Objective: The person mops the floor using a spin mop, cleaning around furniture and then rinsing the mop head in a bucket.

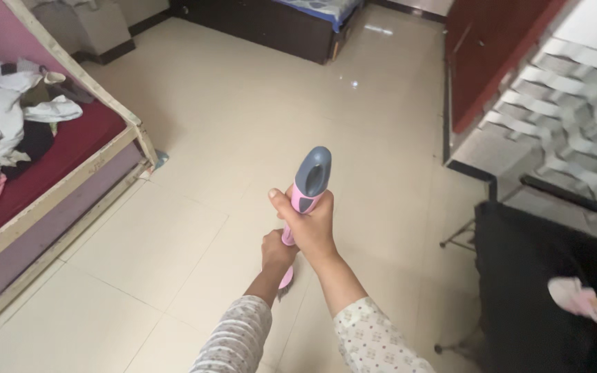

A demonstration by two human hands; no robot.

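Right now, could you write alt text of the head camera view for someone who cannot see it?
Two hands grip a pink broom handle with a grey end over a cream tiled floor: the right hand near the top, the left hand lower down. A bed with a red mattress and heaped clothes stands at left, a dark chair at right.

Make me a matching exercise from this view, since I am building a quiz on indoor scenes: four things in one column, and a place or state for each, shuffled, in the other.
Things:
1. right hand
2. left hand
3. heap of clothes
4. black chair

Places or states:
A. piled on the red bed at far left
B. stands at lower right
C. grips the pink handle just under its grey end
D. closed round the handle lower down, near the floor

Pairs: 1-C, 2-D, 3-A, 4-B
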